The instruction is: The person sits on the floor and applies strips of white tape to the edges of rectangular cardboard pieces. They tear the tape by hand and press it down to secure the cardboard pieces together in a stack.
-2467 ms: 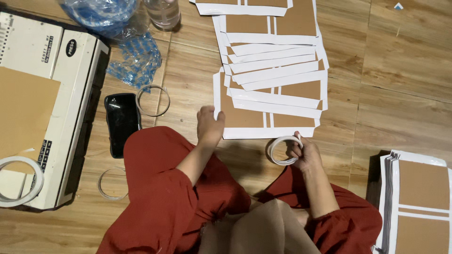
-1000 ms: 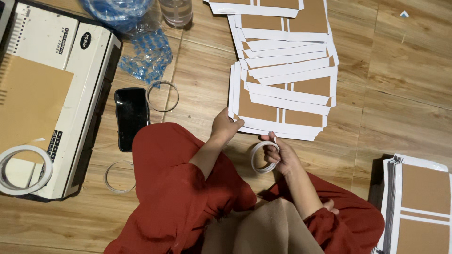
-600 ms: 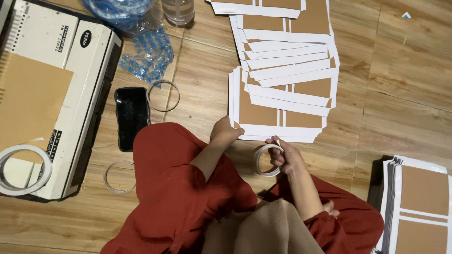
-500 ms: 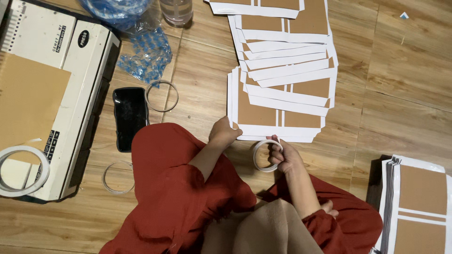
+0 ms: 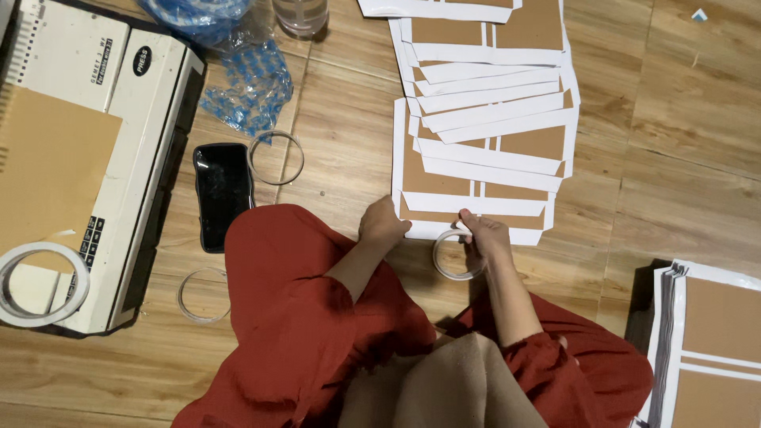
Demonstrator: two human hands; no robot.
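My right hand grips a white roll of tape at the near edge of the nearest brown and white envelope. That envelope is the front one of a fanned row of envelopes on the wooden floor. My left hand rests with its fingers curled on the near left corner of the same envelope. Both arms wear red sleeves.
A white binding machine with a brown sheet and a large tape roll on it stands at left. A black phone and two empty tape rings lie beside it. Another envelope stack sits at lower right; a blue plastic wrapper lies at the top.
My right hand lifted the tape roll off the floor, turned it near my left hand, and brought it back down to the front envelope's near edge. My left hand stayed on the corner.
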